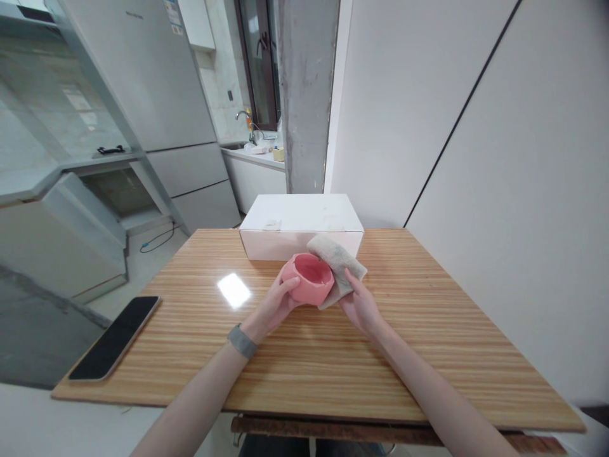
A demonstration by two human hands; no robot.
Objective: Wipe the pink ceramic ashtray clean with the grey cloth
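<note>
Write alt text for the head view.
The left hand holds a pink faceted bowl, and the right hand holds a pale cloth at the bowl's right side, over a striped table. A white box stands behind; a flat black object lies at left.

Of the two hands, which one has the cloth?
The right hand, its thumb on the grey cloth; the left hand holds the pink bowl and has a grey band at its wrist.

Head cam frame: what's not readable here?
All in the head view:
- Left hand: some fingers, hidden behind the pink bowl.
- Right hand: some fingers, hidden by the grey cloth.
- White box: inside, hidden by its closed top.
- Fridge label: print too small.
</note>
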